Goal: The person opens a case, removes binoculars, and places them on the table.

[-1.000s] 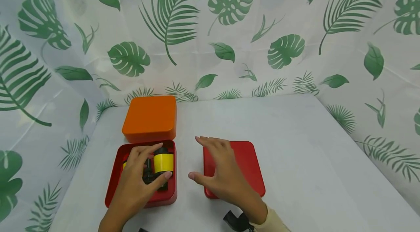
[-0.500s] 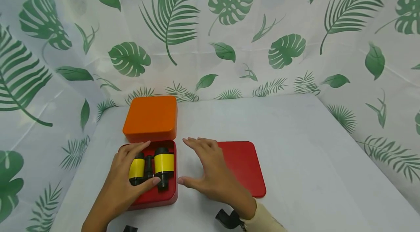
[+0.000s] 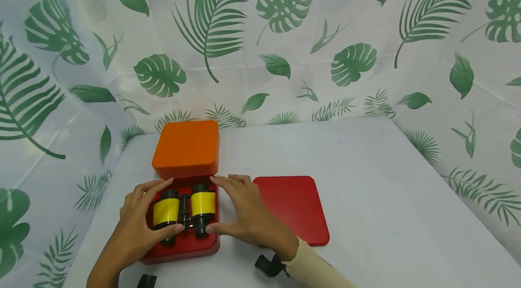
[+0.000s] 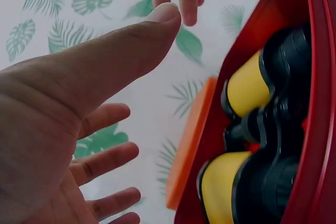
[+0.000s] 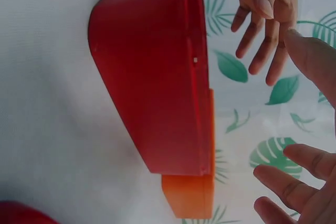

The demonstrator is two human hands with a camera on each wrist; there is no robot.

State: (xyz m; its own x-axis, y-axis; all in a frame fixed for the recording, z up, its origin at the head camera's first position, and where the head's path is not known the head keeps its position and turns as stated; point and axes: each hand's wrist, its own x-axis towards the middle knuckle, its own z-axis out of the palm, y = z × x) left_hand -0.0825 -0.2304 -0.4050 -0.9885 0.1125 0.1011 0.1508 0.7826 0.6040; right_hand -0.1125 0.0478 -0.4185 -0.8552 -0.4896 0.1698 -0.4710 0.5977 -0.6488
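Black-and-yellow binoculars (image 3: pixel 203 204) lie in a red box (image 3: pixel 195 247) at the left of the table in the head view. Above the box's left side hovers my left hand (image 3: pixel 136 222), its fingers and thumb spread apart. On the other side, my right hand (image 3: pixel 252 215) hangs over the right rim, thumb and fingers apart. The left wrist view shows the binoculars (image 4: pixel 247 82) inside the box, with the left hand (image 4: pixel 47 129) apart from them. In the right wrist view, both hands are off the red box (image 5: pixel 152 77) and hold nothing.
An orange box (image 3: pixel 187 148) stands directly behind the red one. A flat red lid (image 3: pixel 293 211) lies to the right, partly behind my right forearm. Leaf-printed white cloth (image 3: pixel 301 89) hangs at the back and sides. Black wrist gear (image 3: pixel 268 265) shows by the right wrist.
My left hand has moved left, uncovering more of the binoculars. My right hand has moved left from over the lid to the box's right rim. The binoculars, boxes and lid stay put.
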